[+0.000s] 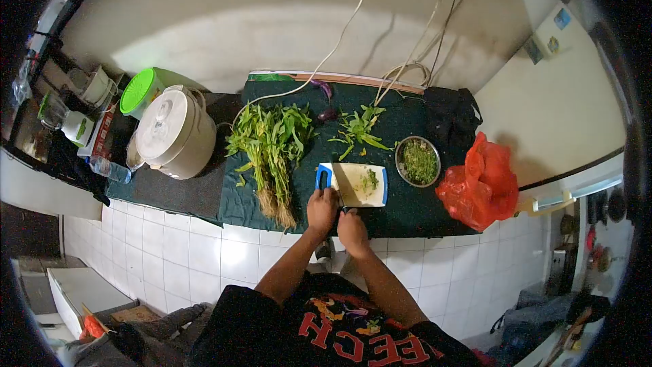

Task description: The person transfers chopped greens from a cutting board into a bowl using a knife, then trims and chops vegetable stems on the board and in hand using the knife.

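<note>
A white cutting board [353, 194] with blue ends lies near the table's front edge, a small heap of chopped greens [370, 180] on its right half. My left hand [322, 212] is closed at the board's lower left corner, by the blue handle, and appears to grip it. In my right hand [353, 232] is a knife [347, 210]; its dark handle shows at the fingers, while the blade is hard to make out against the board. Right of the board stands a metal bowl [398, 171] of chopped greens. Loose leafy stems [360, 132] lie behind the board.
A large bunch of rooted greens [272, 143] lies left of the board. Farther left stands a white rice cooker [173, 132]. Purple eggplants [327, 115] rest at the back. A red plastic bag [481, 187] sits right of the bowl, in front of a black bag [451, 115].
</note>
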A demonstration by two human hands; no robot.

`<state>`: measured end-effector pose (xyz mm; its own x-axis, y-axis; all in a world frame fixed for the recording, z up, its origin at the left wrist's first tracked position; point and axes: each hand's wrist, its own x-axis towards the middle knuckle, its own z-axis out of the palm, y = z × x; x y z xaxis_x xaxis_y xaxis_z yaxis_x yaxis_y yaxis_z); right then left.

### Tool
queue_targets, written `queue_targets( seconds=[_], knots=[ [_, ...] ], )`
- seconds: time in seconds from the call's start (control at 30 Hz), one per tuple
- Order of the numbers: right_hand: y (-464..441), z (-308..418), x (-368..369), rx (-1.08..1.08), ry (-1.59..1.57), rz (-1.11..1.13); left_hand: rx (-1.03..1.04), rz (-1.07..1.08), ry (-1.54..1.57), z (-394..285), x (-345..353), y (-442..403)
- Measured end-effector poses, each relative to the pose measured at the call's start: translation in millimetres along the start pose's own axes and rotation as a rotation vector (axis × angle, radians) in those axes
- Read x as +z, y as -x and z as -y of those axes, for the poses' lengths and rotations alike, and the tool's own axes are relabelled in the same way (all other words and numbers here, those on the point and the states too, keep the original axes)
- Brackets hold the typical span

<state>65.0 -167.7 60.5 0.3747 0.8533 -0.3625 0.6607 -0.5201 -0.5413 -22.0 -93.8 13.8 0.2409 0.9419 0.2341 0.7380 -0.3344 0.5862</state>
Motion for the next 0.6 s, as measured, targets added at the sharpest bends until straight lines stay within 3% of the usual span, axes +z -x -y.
queue_targets(
  seconds=[0.07, 0.27, 0.3, 0.47, 0.6],
  knots=[
    [-4.6, -5.2, 5.2, -0.082, 0.022, -0.043, 0.009, -0.032, -0.002, 0.0, 2.5, -3.8],
    [-5.7, -18.0, 9.8, 0.021, 0.025, -0.044, 0.069, 0.013, 0.014, 8.7, 8.3, -1.8],
    [-2.9, -18.3, 3.1, 0.015, 0.045, -0.025, -0.022, 0.047, -0.062, -4.5, -1.3, -2.2],
    [9.4, -56.7, -5.4, 0.03, 0.086, -0.044, 0.127, 0.038, -0.089, -8.6, 6.3, -3.3],
    [21.5, -73.7, -34.4, 0.1, 0.099, -0.101, 0.136, 0.106, 0.178, -32.9, 3.3, -17.2]
  ],
)
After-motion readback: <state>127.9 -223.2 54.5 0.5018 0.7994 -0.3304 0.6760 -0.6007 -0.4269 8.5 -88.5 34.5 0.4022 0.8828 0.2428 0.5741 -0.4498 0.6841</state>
